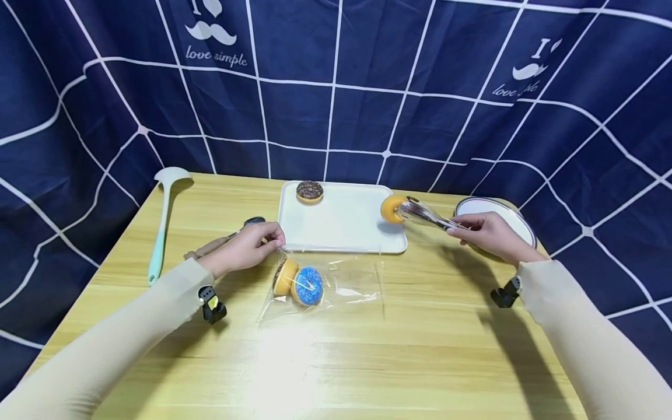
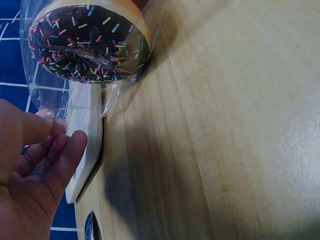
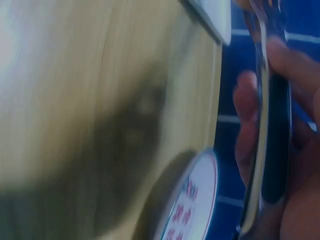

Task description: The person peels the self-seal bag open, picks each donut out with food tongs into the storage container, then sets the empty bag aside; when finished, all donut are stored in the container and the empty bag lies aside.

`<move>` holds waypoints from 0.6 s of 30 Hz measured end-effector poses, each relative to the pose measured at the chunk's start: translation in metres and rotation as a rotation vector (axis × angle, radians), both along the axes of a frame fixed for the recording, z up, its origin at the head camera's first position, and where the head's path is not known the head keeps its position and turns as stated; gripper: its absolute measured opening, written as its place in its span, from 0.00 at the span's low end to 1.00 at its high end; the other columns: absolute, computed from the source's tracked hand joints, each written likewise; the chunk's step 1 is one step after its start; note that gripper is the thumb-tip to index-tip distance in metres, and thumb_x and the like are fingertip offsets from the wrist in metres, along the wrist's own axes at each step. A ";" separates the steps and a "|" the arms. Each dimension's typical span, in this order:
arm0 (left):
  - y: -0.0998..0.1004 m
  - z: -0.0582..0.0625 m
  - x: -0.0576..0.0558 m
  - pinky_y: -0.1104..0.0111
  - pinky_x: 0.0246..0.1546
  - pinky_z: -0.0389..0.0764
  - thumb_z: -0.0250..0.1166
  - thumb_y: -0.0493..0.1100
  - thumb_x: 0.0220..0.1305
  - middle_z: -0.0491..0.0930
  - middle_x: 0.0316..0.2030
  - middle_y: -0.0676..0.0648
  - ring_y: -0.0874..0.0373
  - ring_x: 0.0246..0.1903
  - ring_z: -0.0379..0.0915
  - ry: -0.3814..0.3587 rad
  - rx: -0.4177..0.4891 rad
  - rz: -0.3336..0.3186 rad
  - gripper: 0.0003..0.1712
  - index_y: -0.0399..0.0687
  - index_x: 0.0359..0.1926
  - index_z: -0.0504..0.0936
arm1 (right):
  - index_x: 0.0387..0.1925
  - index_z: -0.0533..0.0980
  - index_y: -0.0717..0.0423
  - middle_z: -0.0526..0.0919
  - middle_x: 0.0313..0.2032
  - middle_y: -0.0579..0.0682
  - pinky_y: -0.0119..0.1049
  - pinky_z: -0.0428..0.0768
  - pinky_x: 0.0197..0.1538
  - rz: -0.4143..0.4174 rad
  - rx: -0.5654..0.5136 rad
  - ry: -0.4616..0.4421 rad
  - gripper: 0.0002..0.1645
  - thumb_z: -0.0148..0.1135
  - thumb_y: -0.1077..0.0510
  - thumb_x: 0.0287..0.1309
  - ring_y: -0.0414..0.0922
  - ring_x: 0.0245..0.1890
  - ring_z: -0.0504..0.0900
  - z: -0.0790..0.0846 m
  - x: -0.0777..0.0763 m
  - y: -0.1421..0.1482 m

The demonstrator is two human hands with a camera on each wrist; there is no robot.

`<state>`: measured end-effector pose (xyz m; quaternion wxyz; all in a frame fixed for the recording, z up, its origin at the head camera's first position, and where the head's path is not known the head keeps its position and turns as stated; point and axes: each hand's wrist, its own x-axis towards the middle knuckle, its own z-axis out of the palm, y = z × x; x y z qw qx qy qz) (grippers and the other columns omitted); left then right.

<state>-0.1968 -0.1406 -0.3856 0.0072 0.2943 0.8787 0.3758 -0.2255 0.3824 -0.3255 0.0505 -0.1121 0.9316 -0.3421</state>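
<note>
My left hand (image 1: 247, 249) pinches the edge of a clear plastic bag (image 1: 352, 286) between thumb and forefinger. Inside the bag are a blue-topped donut (image 1: 307, 286) and, beside it on edge, a chocolate donut with coloured sprinkles (image 2: 90, 45). With my right hand (image 1: 490, 236) I grip metal tongs (image 1: 427, 214), whose tips hold an orange-brown donut (image 1: 391, 209) over the right end of a white tray (image 1: 346, 219). Another dark-topped donut (image 1: 310, 191) sits at the tray's back left. The far side of the tongs' donut is hidden.
A white ladle with a mint handle (image 1: 159, 251) lies at the table's left. Partly behind my left hand is a utensil with a dark head (image 1: 254, 220). A rimmed white plate (image 1: 499, 211) stands behind my right hand. A blue curtain (image 1: 362, 111) borders the table.
</note>
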 end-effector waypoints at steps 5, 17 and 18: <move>0.000 -0.001 0.000 0.56 0.50 0.84 0.62 0.32 0.73 0.86 0.36 0.43 0.54 0.40 0.80 0.012 -0.005 -0.001 0.05 0.40 0.37 0.81 | 0.54 0.84 0.67 0.86 0.26 0.43 0.25 0.75 0.27 -0.057 0.059 0.144 0.21 0.71 0.55 0.67 0.32 0.24 0.81 -0.001 -0.011 -0.028; 0.001 -0.003 -0.001 0.57 0.48 0.83 0.62 0.33 0.74 0.85 0.35 0.45 0.56 0.39 0.80 0.006 -0.016 0.014 0.05 0.42 0.37 0.81 | 0.56 0.84 0.61 0.87 0.54 0.64 0.55 0.81 0.52 -0.138 0.199 0.357 0.20 0.67 0.54 0.68 0.61 0.49 0.87 -0.017 -0.033 -0.075; 0.001 -0.003 -0.001 0.57 0.48 0.83 0.62 0.33 0.74 0.85 0.35 0.45 0.56 0.39 0.79 0.008 -0.017 0.015 0.05 0.42 0.37 0.81 | 0.57 0.84 0.61 0.87 0.55 0.64 0.59 0.81 0.53 -0.143 0.215 0.351 0.20 0.67 0.54 0.69 0.63 0.52 0.86 -0.018 -0.035 -0.077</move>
